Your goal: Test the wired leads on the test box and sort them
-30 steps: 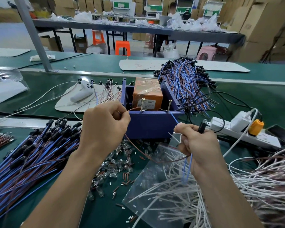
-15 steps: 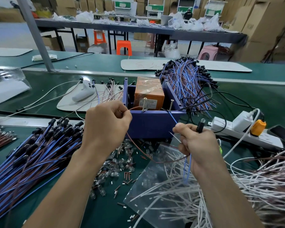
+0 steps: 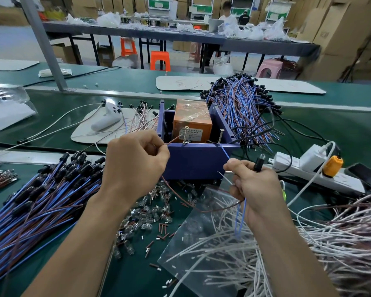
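While the left hand (image 3: pixel 135 163) pinches the brown wire (image 3: pixel 174 139) by one screw (image 3: pixel 186 136) on the box (image 3: pixel 193 163) and the right hand (image 3: pixel 253 185) pinches the blue wire (image 3: pixel 224 152) and lamp (image 3: pixel 259 162), testing seems underway; next needs firm contact on both screws.

Soft, even light falls from overhead, bright enough for colours to read clearly. Shadows are faint and diffuse, only a slight darkening on the green bench (image 3: pixel 137 275) beneath the left hand (image 3: pixel 135 166) and right hand (image 3: pixel 255 189). The near middle is sharp, and the thin lead (image 3: pixel 174 139) pinched between the hands looks crisp. A clear plastic bag (image 3: pixel 191 243) at near right carries pale glare. The far cardboard boxes (image 3: pixel 341 39) at right are smeared with blur. Wide-angle distortion bows the bench edges and tilts the grey post (image 3: pixel 43 43) at far left.
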{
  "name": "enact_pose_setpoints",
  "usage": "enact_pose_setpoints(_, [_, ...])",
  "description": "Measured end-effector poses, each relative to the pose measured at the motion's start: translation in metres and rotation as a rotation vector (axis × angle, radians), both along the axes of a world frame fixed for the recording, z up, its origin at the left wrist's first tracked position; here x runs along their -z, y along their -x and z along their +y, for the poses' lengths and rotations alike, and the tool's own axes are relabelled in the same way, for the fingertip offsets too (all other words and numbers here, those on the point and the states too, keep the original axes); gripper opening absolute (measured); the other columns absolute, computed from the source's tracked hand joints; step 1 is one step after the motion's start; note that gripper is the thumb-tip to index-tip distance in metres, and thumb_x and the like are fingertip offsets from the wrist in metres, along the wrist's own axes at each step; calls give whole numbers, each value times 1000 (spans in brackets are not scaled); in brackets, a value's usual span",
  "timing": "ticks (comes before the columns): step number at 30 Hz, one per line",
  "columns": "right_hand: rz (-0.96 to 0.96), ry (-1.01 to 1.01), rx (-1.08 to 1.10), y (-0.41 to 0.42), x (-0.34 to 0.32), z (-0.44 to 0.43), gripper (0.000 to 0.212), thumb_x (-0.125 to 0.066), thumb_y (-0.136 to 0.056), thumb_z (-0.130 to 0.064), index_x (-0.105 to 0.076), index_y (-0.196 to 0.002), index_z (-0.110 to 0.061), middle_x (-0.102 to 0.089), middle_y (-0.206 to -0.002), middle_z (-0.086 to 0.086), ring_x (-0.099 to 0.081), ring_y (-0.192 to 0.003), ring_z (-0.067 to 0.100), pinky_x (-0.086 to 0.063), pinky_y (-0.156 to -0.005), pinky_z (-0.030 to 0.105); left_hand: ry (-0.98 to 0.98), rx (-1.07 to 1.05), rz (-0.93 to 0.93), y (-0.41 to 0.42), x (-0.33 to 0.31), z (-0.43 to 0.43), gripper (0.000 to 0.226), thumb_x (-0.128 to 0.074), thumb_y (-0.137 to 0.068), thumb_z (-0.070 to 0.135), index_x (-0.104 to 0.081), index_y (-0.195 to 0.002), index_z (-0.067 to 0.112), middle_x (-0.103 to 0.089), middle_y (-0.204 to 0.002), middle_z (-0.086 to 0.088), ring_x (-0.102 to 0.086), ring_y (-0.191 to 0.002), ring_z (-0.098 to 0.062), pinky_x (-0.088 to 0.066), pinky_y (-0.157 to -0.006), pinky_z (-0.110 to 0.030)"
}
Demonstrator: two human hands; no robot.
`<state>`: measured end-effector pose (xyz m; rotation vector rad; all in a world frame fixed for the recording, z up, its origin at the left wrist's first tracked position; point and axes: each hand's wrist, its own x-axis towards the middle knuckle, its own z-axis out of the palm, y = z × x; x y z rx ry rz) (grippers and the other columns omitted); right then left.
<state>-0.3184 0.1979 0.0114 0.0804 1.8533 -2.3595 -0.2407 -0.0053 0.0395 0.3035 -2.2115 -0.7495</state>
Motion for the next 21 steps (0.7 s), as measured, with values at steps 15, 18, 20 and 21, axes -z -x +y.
enact_pose_setpoints(15, [14, -29, -7, -4, -1, 2, 9, -70, -90, -2, -67, -83, 3, -30, -47, -4, -24, -41, 10, -24, -39, 21, -9, 40, -18, 2, 2, 5, 19, -77, -80, 18, -70, -65, 26, -62, -62, 17, -53, -51, -5, -38, -53, -8])
enact_pose_setpoints(18, [33, -39, -29, -6, -1, 2, 9, -71, -89, -3, -68, -83, 3, -29, -47, -3, -23, -41, 11, -24, -40, 22, -26, 28, -31, 2, 2, 4, 19, -77, -80, 19, -70, -64, 27, -62, -61, 18, -53, -51, -4, -38, -53, -7])
enact_pose_setpoints(20, [33, -38, -28, -5, -1, 2, 8, -72, -88, -3, -68, -86, 3, -29, -47, -3, -23, -41, 10, -25, -39, 23, -39, 18, -38, 3, 2, 4, 19, -77, -81, 20, -70, -64, 27, -63, -63, 19, -54, -52, -3, -38, -53, -7])
enact_pose_setpoints(21, [30, -36, -24, -5, -1, 3, 8, -72, -88, -3, -68, -87, 4, -30, -47, -4, -24, -41, 10, -25, -39, 23, -43, 15, -41, 3, 2, 4, 20, -77, -81, 20, -70, -64, 27, -63, -63, 20, -54, -52, -2, -38, -52, -7])
